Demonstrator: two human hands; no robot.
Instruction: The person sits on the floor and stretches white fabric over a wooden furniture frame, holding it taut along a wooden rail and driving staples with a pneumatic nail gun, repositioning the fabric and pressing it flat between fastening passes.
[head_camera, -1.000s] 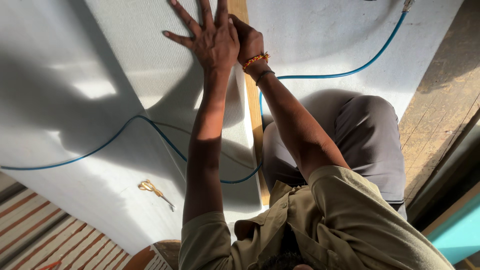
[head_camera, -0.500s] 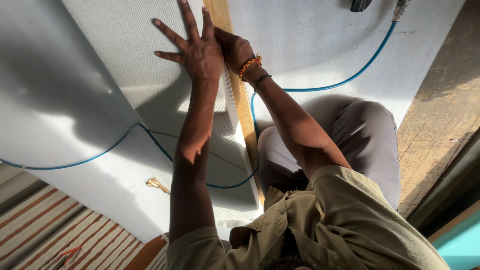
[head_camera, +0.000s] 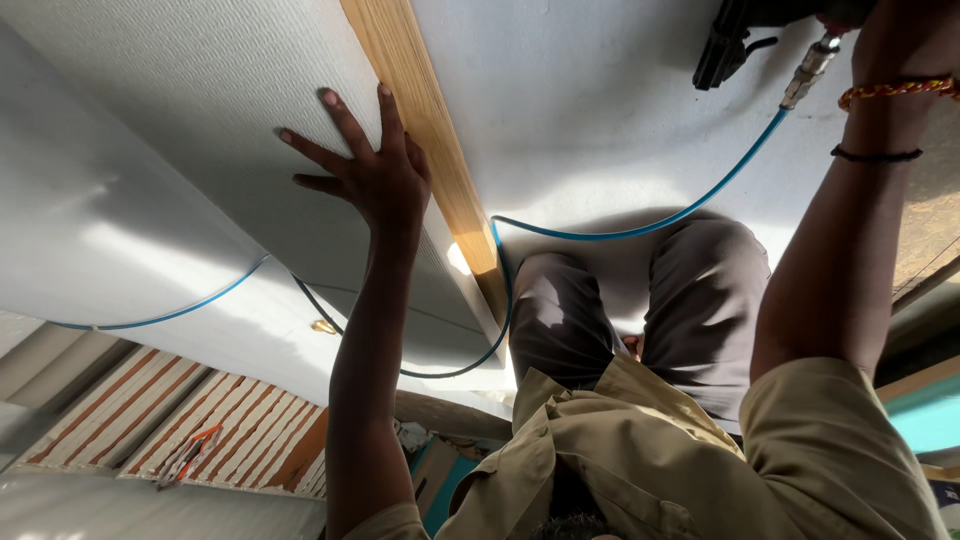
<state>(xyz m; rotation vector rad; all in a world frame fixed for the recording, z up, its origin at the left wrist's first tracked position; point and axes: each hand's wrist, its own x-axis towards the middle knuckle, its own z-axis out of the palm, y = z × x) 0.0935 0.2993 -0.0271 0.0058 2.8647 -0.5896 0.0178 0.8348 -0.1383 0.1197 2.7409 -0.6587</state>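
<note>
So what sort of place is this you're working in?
Probably a carpentry or upholstery workshop: a white textured panel edged by a wooden strip, a blue air hose feeding a black pneumatic tool, and striped boards nearby.

The right hand (head_camera: 905, 40) has left the wooden strip (head_camera: 425, 130), where it lay beside the left hand (head_camera: 375, 175), and gone out to the black air tool (head_camera: 735, 35) on the blue hose (head_camera: 640, 228), now in view
</note>
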